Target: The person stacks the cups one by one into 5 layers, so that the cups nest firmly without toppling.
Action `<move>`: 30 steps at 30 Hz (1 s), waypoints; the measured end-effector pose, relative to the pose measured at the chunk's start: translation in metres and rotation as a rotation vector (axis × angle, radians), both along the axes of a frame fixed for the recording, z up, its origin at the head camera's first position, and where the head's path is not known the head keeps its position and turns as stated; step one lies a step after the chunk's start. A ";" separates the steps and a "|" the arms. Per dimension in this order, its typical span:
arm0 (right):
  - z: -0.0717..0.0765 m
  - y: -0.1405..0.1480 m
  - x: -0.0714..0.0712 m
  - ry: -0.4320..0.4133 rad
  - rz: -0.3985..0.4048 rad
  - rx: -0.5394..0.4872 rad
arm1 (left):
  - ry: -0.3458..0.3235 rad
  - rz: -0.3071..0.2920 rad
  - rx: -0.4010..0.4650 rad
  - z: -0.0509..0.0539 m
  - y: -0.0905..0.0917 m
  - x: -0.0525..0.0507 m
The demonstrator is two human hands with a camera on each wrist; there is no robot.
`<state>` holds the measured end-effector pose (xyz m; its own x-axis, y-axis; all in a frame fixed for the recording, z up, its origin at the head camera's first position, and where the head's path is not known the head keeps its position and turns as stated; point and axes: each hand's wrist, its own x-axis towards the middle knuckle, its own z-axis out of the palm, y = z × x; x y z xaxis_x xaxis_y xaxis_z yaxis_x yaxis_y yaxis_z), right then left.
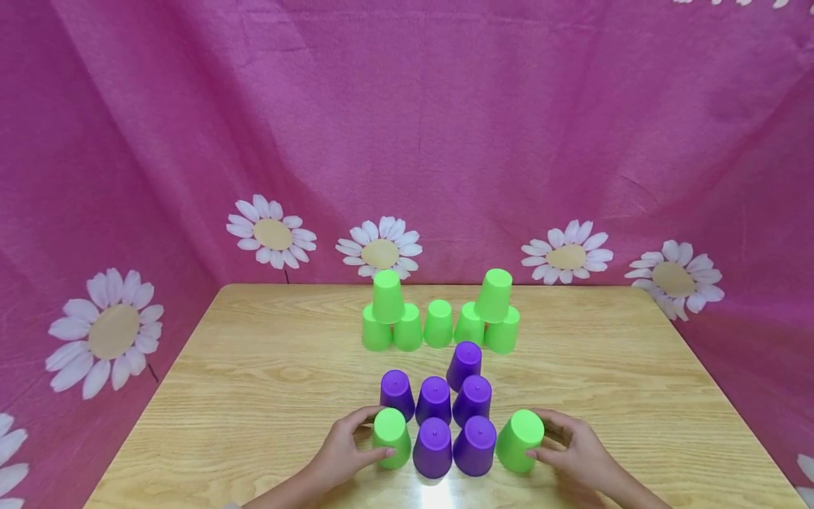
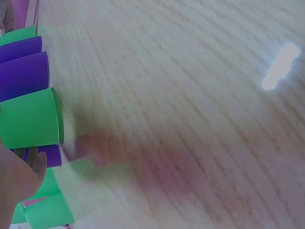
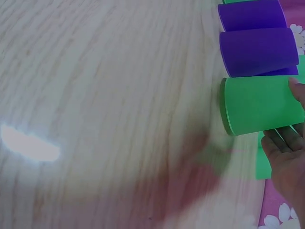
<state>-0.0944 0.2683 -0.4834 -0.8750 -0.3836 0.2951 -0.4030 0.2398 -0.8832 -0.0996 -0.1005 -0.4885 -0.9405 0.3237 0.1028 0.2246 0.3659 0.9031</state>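
My left hand (image 1: 346,449) holds an upside-down green cup (image 1: 391,440) between thumb and fingers, at the left of the near purple cups. On the other side, my right hand (image 1: 579,452) grips a second upside-down green cup (image 1: 520,442). Between these two stand a pair of purple cups, one left (image 1: 434,449) and one right (image 1: 475,447). More upside-down purple cups (image 1: 434,401) stand just behind them. Each wrist view shows its hand around a green cup, left (image 2: 31,119) and right (image 3: 262,105), with the cup's rim at or close to the table; I cannot tell whether it touches.
Farther back, several upside-down green cups (image 1: 439,325) form a row. One green cup (image 1: 388,297) sits on its left pair and another (image 1: 494,297) on its right pair. Behind the wooden table (image 1: 267,367) hangs a pink cloth (image 1: 420,141) with white flowers.
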 end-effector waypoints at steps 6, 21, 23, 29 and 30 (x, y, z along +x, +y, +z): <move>0.007 0.002 -0.003 0.058 -0.057 0.022 | -0.010 0.010 0.018 0.006 -0.003 -0.001; 0.036 0.005 -0.015 0.141 -0.141 0.101 | 0.024 -0.011 0.000 0.029 -0.010 -0.004; 0.038 0.005 -0.017 0.144 -0.142 0.101 | 0.030 -0.017 0.003 0.032 -0.010 -0.004; 0.046 0.005 -0.021 0.153 -0.151 0.106 | 0.047 -0.025 -0.001 0.040 -0.011 -0.004; 0.047 0.005 -0.021 0.158 -0.149 0.103 | 0.054 -0.024 0.000 0.041 -0.011 -0.005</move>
<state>-0.1158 0.2730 -0.4359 -0.8704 -0.2891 0.3985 -0.4874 0.3926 -0.7799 -0.1045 -0.1114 -0.4476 -0.9256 0.3461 0.1534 0.2819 0.3597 0.8895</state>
